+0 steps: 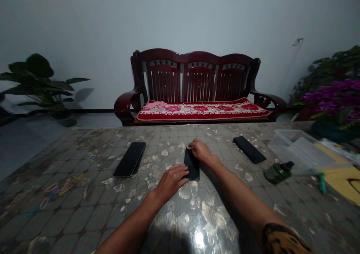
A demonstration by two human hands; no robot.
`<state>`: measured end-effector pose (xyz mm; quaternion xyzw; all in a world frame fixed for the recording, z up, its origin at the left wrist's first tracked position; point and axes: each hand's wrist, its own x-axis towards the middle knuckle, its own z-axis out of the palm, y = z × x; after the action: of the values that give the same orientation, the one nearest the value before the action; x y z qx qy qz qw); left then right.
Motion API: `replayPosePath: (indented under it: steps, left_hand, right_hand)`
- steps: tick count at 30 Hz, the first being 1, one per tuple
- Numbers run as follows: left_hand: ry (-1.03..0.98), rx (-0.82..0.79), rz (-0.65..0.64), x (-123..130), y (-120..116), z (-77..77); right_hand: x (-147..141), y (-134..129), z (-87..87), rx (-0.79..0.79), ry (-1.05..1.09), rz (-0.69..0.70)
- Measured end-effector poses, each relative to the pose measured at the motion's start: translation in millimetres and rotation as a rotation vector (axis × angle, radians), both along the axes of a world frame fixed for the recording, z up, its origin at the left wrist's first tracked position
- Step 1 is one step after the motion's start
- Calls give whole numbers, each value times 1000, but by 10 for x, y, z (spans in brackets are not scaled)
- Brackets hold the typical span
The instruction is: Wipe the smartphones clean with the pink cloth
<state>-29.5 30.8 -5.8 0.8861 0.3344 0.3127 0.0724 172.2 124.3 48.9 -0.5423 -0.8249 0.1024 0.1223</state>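
A black smartphone lies flat on the table in front of me, its dark face up. My left hand holds its lower left side, fingers over the edge and thumb near the bottom corner. At the phone's top end, my right hand is closed in a pinch on a small whitish piece of cloth or tissue; most of it is hidden by the fingers. A second black smartphone rests to the left, seemingly raised off the tabletop. To the right lies a third dark phone.
Colourful rubber bands are scattered at left. A green bottle, a clear plastic box, a yellow sheet and purple flowers stand at right on the patterned table. Behind it is a wooden bench.
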Motion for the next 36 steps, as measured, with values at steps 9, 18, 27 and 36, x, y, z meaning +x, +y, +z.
replayPosePath:
  steps: [9, 18, 27, 36]
  left_hand:
    - [7, -9, -3, -17, 10, -11]
    - [23, -147, 9, -167, 58, 40]
    - [39, -212, 341, -71, -82, 247]
    - [208, -322, 601, 259, -193, 400]
  right_hand:
    - [101, -93, -47, 62, 39, 24]
    - [210, -118, -72, 28, 93, 105]
    - [285, -82, -193, 115, 123, -175]
    - [297, -176, -155, 70, 132, -144]
